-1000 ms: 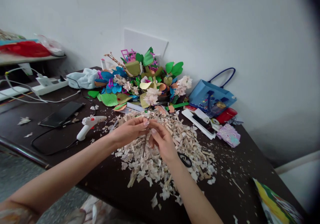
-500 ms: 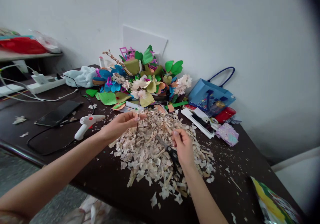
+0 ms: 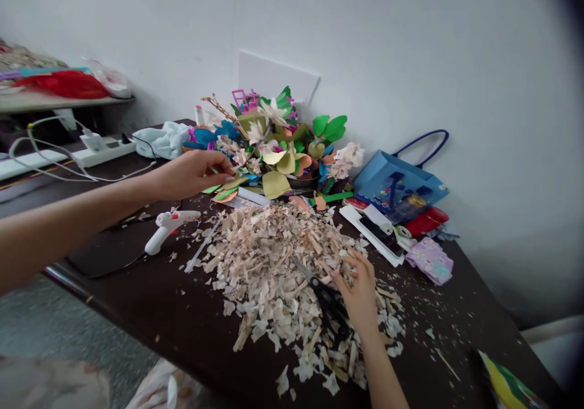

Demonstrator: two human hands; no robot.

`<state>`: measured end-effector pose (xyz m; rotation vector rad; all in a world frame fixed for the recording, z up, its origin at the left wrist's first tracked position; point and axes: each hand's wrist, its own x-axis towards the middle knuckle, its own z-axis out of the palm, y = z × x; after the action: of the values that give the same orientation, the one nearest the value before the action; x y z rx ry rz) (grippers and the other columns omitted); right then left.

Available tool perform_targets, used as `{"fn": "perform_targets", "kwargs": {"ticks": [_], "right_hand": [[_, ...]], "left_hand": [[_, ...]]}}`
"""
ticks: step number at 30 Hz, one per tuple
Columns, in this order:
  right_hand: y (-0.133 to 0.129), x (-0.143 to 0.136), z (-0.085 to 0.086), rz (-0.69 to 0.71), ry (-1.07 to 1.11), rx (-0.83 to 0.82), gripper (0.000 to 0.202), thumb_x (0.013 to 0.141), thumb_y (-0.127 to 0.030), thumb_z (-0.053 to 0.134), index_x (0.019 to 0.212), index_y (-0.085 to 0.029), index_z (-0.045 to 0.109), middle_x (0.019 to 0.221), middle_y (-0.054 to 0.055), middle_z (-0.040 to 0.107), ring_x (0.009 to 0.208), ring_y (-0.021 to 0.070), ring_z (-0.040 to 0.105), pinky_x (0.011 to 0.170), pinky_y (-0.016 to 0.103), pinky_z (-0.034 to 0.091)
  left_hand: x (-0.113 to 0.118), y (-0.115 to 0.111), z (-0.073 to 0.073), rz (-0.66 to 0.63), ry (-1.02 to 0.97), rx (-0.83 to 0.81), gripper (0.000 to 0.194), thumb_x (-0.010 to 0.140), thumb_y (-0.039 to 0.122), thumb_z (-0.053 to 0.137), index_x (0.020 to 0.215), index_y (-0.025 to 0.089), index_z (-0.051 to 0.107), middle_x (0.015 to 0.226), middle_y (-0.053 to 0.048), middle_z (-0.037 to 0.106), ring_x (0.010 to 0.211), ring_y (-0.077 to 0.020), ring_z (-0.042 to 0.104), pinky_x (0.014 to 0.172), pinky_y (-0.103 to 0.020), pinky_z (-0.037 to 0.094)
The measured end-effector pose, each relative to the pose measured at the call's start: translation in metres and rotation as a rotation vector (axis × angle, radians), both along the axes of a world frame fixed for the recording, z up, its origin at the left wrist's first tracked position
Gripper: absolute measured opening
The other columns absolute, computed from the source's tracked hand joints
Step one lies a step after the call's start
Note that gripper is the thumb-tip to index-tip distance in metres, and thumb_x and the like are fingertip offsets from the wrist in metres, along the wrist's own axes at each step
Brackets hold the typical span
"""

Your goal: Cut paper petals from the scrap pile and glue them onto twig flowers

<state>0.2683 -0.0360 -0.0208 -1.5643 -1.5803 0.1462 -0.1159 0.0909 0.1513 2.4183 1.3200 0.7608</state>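
Pale wall [image 3: 410, 50] rises behind a dark desk [image 3: 182, 324]; at the left lies a power strip [image 3: 103, 154]; next comes a glue gun [image 3: 165, 231]; beyond it the left hand [image 3: 194, 174] reaches out, fingers clamped on the lower end of a white flower [image 3: 255, 132], held up in front of a bouquet [image 3: 286, 164]; scraps [image 3: 269, 263] lie heaped mid-desk, scissors [image 3: 325, 293] on top; just beside these is the right hand [image 3: 360, 290], low over the scraps, thumb and fingers slightly apart, though whether they touch any cannot be told; farther right are a blue bag [image 3: 385, 181] and a purple cloth [image 3: 429, 258].
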Motion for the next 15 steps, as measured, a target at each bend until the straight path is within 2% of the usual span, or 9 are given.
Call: {"fn": "perform_targets", "kwargs": {"ticks": [1,3,4,6,9,15], "right_hand": [[-0.001,0.000,-0.001,-0.003,-0.029,0.018,0.018,0.083,-0.037,0.056,0.086,-0.020,0.060,0.122,0.013,0.050,0.110,0.0285,0.052,0.086,0.044,0.045],[-0.003,-0.001,-0.001,-0.024,-0.059,0.066,0.022,0.086,-0.034,0.052,0.070,-0.020,0.056,0.115,0.012,0.056,0.107,0.0279,0.055,0.090,0.047,0.043],[-0.004,-0.002,-0.001,-0.039,-0.062,0.088,0.022,0.087,-0.033,0.052,0.070,-0.020,0.056,0.115,0.012,0.056,0.106,0.0278,0.055,0.090,0.047,0.043],[-0.005,-0.005,0.000,-0.073,-0.036,0.113,0.016,0.087,-0.032,0.052,0.085,-0.019,0.061,0.120,0.014,0.053,0.107,0.0281,0.054,0.085,0.046,0.047],[-0.005,-0.008,0.000,-0.100,0.025,0.112,0.023,0.086,-0.032,0.054,0.104,-0.020,0.060,0.121,0.014,0.051,0.107,0.0273,0.054,0.078,0.041,0.052],[-0.005,-0.009,-0.002,-0.138,0.052,0.082,0.021,0.086,-0.032,0.054,0.100,-0.019,0.062,0.116,0.014,0.056,0.096,0.0257,0.058,0.073,0.039,0.051]], "left_hand": [[-0.002,0.008,0.002,-0.032,0.100,0.058,0.016,0.084,0.028,0.054,0.087,0.014,0.061,0.075,0.000,0.062,0.063,-0.0086,0.048,0.063,-0.021,0.038],[-0.004,0.025,0.000,-0.152,0.235,0.116,0.014,0.087,0.023,0.050,0.088,0.014,0.060,0.081,-0.001,0.060,0.070,-0.0100,0.049,0.067,-0.022,0.037],[-0.006,0.034,-0.003,-0.207,0.267,0.134,0.014,0.088,0.022,0.048,0.088,0.014,0.059,0.083,-0.002,0.059,0.073,-0.0107,0.050,0.069,-0.022,0.037],[-0.010,0.051,-0.014,-0.306,0.319,0.135,0.016,0.091,0.021,0.043,0.086,0.014,0.057,0.084,-0.003,0.057,0.075,-0.0113,0.049,0.070,-0.022,0.037],[-0.017,0.075,-0.036,-0.374,0.405,0.111,0.018,0.093,0.019,0.039,0.086,0.014,0.055,0.081,-0.002,0.054,0.070,-0.0109,0.047,0.065,-0.021,0.035],[-0.033,0.112,-0.074,-0.423,0.482,0.102,0.016,0.091,0.013,0.044,0.082,0.013,0.058,0.082,-0.003,0.055,0.071,-0.0113,0.045,0.064,-0.021,0.031]]}}
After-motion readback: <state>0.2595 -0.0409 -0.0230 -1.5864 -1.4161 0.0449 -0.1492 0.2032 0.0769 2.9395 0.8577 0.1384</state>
